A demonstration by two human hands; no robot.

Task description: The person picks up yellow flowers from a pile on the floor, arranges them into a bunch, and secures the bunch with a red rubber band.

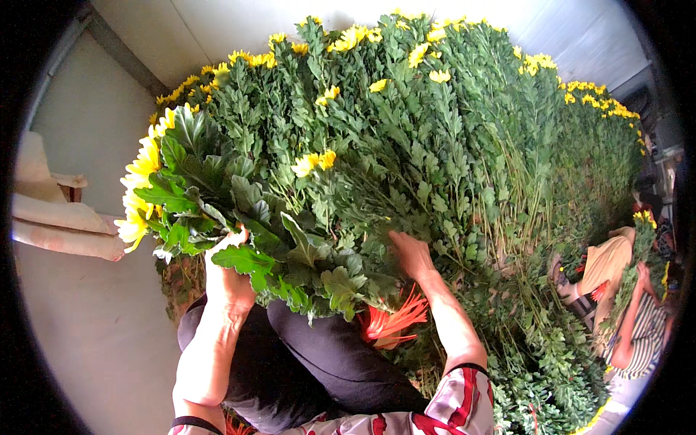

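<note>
A thick bunch of yellow chrysanthemums [290, 246] lies slanted across my lap, its blooms at the left and its leafy stems running right. My left hand [230, 272] is closed around the bunch below the blooms, its fingers partly covered by leaves. To the right, my right hand [412, 255] is closed at a leafy chrysanthemum stem [355, 192] with two yellow blooms at its far end. Leaves hide most of that grip. Orange-red strips, like ties [395, 319], lie in a bundle by my right thigh, below the bunch.
A tall heap of cut chrysanthemums [406, 130] fills the space ahead and to the right, against a pale wall [239, 22]. Rolled pale material [65, 217] stands at the left. At the far right, a co-worker in a striped top [645, 341] holds flower stems.
</note>
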